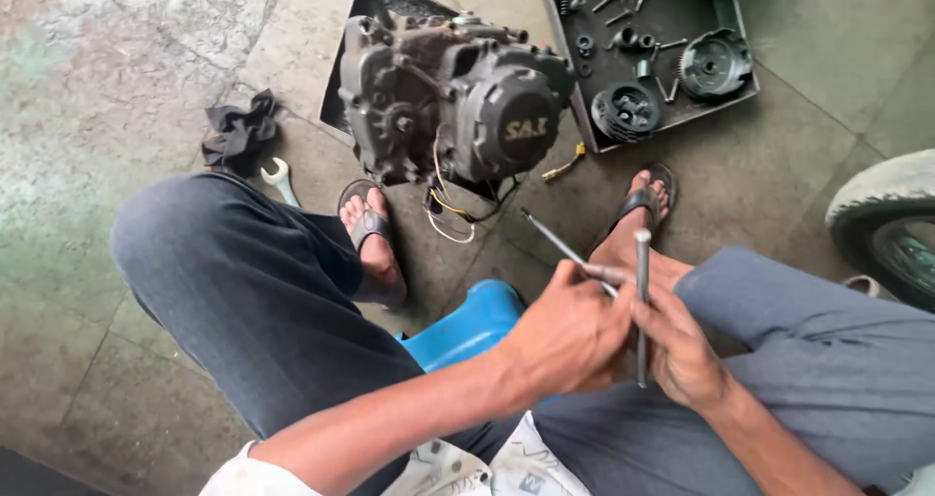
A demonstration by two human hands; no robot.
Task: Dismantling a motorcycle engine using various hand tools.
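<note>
A thin rod point(565, 249) is being gripped tight in the left hand point(570, 335), a thick bar point(642, 301) in the right hand point(682, 355), near the engine point(453, 96) on the floor point(117, 87).

Soft, even daylight fills the scene, moderately bright and without a clear direction. Shadows are weak and diffuse: a faint dark patch lies on the concrete floor point(127, 57) under the engine block point(453, 96), and the inside of the metal tray point(726, 14) is dim. There is no harsh glare, only a dull sheen on the thin metal rod point(642, 301). The wide lens bends the view at the edges, curving the tyre point(881, 199). Detail is slightly soft throughout, with compression smearing.
</note>
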